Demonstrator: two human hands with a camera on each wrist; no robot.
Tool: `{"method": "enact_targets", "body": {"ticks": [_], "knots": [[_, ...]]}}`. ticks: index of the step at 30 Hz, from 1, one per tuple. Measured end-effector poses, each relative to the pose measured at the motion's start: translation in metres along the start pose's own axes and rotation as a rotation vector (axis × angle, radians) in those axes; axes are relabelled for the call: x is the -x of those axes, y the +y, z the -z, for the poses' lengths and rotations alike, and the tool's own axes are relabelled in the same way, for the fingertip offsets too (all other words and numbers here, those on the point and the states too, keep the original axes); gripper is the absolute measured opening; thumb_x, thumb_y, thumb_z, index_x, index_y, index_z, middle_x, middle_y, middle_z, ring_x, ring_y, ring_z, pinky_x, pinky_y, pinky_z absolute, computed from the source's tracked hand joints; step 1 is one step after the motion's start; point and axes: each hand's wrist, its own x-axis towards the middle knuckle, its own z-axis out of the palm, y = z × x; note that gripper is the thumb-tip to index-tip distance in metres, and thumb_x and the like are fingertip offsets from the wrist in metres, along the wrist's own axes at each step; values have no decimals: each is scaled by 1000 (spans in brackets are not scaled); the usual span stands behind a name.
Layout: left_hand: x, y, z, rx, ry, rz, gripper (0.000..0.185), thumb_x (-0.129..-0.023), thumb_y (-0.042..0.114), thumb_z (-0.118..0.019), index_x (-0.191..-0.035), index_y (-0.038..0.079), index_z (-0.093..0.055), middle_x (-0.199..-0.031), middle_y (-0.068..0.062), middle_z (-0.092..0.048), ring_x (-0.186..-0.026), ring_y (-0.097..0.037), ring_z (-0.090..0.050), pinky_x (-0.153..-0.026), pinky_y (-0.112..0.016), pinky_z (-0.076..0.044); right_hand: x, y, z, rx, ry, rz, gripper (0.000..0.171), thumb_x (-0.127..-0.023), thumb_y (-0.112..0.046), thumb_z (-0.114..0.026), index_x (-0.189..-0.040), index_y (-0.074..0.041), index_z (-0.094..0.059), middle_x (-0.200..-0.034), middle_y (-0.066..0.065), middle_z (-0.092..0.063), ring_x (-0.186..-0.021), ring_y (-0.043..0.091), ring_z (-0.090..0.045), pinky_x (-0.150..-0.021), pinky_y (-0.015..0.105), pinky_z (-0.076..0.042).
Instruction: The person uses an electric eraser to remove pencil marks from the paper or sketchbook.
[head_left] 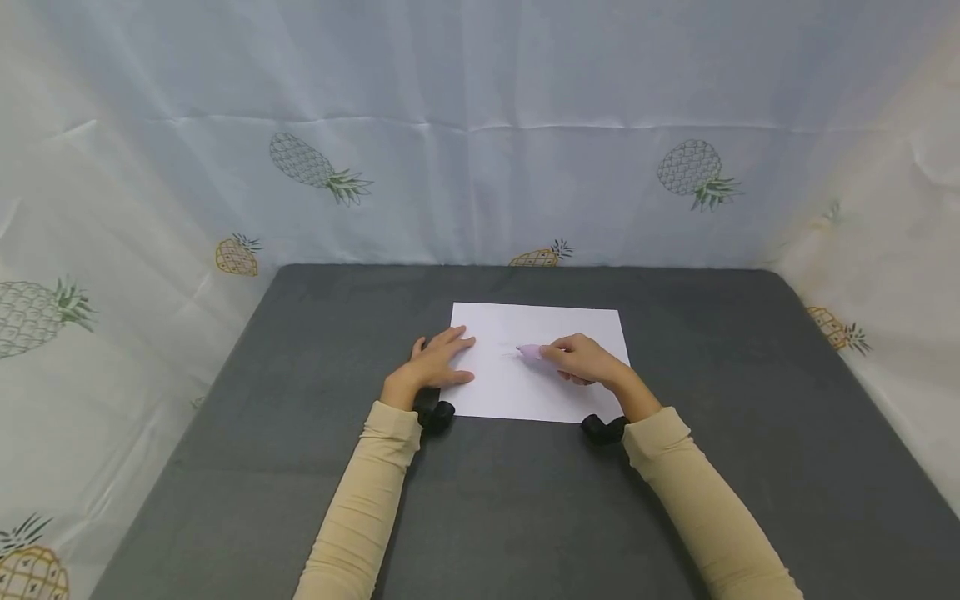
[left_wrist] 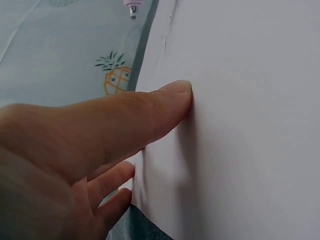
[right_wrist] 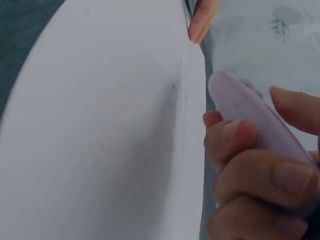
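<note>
A white sheet of paper (head_left: 487, 400) lies on the dark grey table, with faint grey marks near its middle. My left hand (head_left: 435, 360) rests at the sheet's left edge, fingers spread. In the left wrist view the thumb (left_wrist: 170, 102) touches the paper. My right hand (head_left: 588, 358) grips a chunky lilac electric eraser (head_left: 531, 351) over the sheet. Its metal tip points left toward the marks. In the left wrist view that tip appears apart from the paper. The right wrist view shows the thick rounded rear of the electric eraser (right_wrist: 250, 110) between curled fingers and thumb.
The dark grey tabletop (head_left: 480, 517) spreads around the sheet. Black wrist devices (head_left: 442, 417) sit under both wrists near the sheet's lower corners. Behind and beside the table hangs pale cloth (head_left: 465, 192) printed with pineapples.
</note>
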Motion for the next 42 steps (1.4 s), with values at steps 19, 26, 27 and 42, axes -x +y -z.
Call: {"method": "enact_targets", "body": {"ticks": [19,26,27,42], "knots": [[2,4,0,9,11,-1,66,-91,30,-63,-149,13,-37,-163,-12,-19,-152,-31,-17,-119,-65,-3,39,61,16,-312,374,-11,52,-91,-21,-64,-126,6,-37,-62,-7,-48,-46,4,-41,-45,22,-36],[3,4,-1,28,8,-6,65,-91,29,-62,-149,11,-36,-163,-12,-18,-152,-32,-15,-119,-65,-1,38,76,18,-203,558,-168,43,-92,-22,-61,-113,5,-37,-84,10,-54,-63,12,-51,-52,20,-44],[3,3,-1,29,9,-8,65,-92,29,-62,-149,11,-36,-163,-12,-18,-152,-32,-15,-119,-65,-1,37,78,18,-180,582,-187,42,-92,-23,-61,-112,6,-39,-89,14,-54,-67,14,-52,-54,20,-44],[5,4,-2,35,12,-20,66,-92,29,-62,-149,11,-36,-163,-13,-18,-152,-34,-15,-119,-66,-1,51,90,32,21,689,-387,53,-86,-44,-66,-111,2,-62,-109,23,-63,-87,29,-55,-60,27,-37]]}}
